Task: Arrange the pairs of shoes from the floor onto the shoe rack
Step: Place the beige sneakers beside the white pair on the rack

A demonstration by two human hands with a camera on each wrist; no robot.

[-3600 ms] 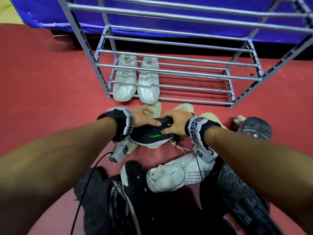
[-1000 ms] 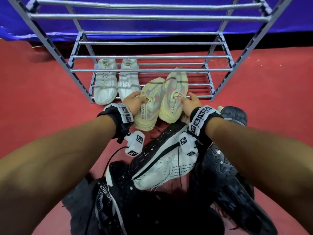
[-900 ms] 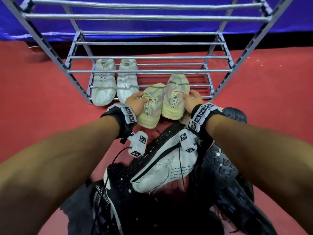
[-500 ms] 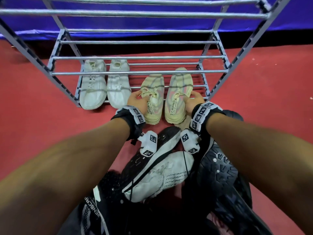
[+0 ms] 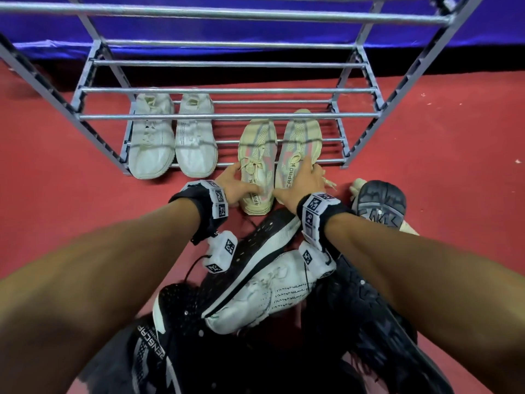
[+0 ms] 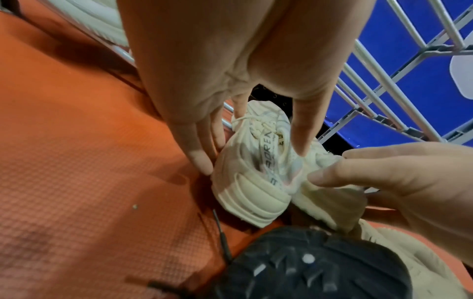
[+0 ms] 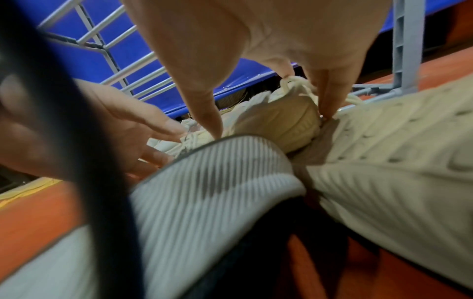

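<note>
A cream and pink pair of shoes lies toes-in on the bottom tier of the grey metal shoe rack (image 5: 227, 116), heels over its front bar. My left hand (image 5: 235, 186) straddles the heel of the left cream shoe (image 5: 257, 163) with straight fingers. In the left wrist view, thumb and fingers touch either side of that heel (image 6: 253, 194). My right hand (image 5: 304, 180) rests with straight fingers on the right cream shoe (image 5: 298, 143). In the right wrist view its thumb and finger sit on either side of the heel (image 7: 289, 125).
A white pair (image 5: 170, 140) occupies the left of the same tier. A heap of shoes lies on the red floor beneath my forearms: a white one (image 5: 267, 297), a black mesh one (image 5: 255, 245), a black sole (image 5: 380, 203). The upper tiers hold nothing.
Both hands carried the cream pair from the floor heap forward onto the bottom tier. Their grip has since loosened to straight fingers against the heels.
</note>
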